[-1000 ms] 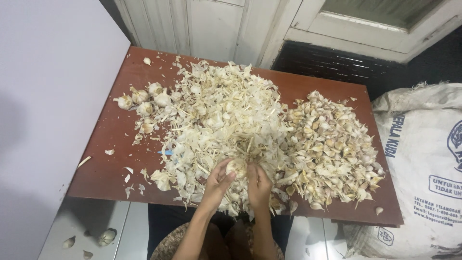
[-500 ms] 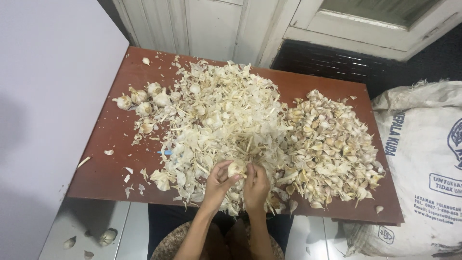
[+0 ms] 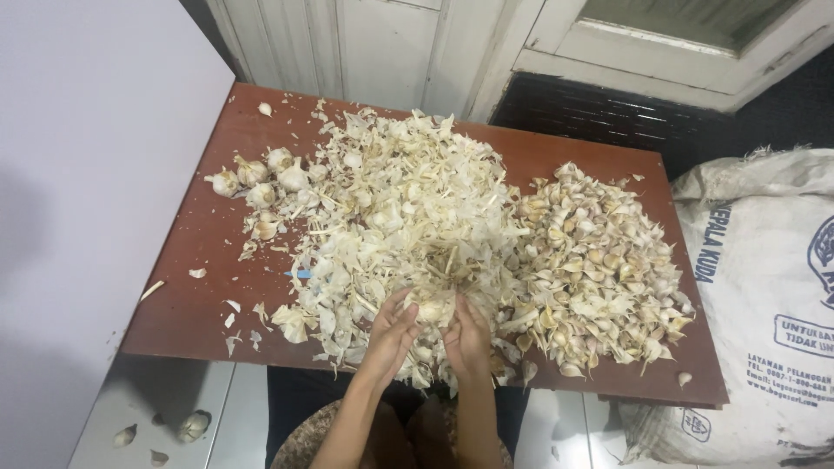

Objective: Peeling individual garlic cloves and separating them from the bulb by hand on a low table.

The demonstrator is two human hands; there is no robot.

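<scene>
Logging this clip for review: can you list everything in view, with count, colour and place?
Table: one, reddish-brown, centre.
Peel heap: one, off-white, table middle.
Clove pile: one, cream-tan, table right.
Whole bulbs: about six, white, table left.
Sack: one, white, printed, right.
Fallen garlic pieces: three, pale, floor lower left.
Garlic bulb: one, white, between both hands.
Left hand: on the bulb.
Right hand: on the bulb.

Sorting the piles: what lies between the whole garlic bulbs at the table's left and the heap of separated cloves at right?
In the head view, a big mound of papery garlic skins.
</scene>
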